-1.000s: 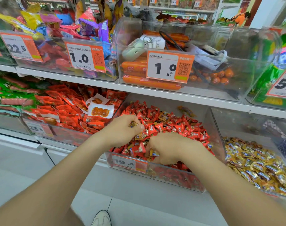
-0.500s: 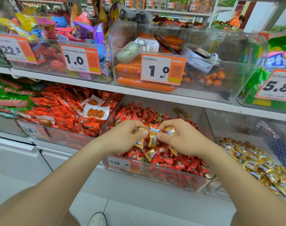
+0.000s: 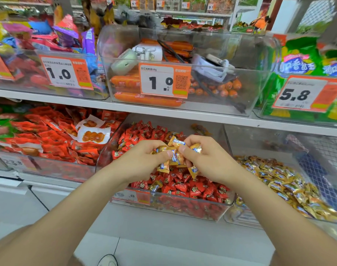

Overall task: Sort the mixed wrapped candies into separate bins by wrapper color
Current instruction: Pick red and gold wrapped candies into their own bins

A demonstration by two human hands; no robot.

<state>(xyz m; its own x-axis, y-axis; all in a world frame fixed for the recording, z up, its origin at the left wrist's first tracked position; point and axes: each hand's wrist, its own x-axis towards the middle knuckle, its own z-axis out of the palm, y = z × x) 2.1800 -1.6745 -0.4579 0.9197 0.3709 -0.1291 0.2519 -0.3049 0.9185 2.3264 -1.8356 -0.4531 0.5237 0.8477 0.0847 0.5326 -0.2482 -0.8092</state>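
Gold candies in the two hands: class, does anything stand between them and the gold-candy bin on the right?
Only the clear side walls where the red bin meets the gold-candy bin. The gold candies, pinched by left hand and right hand, seem above those walls; nothing else visible blocks them.

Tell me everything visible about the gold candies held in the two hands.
The gold candies are a small bunch of several pieces in shiny gold wrappers with blue-and-white labels and crimped ends; the wrap looks like foil or film. The left hand and right hand pinch them from both sides, some ends sticking up, others dangling below the hands. They are held above the red candies in the clear bin, touching only the hands as far as shows.
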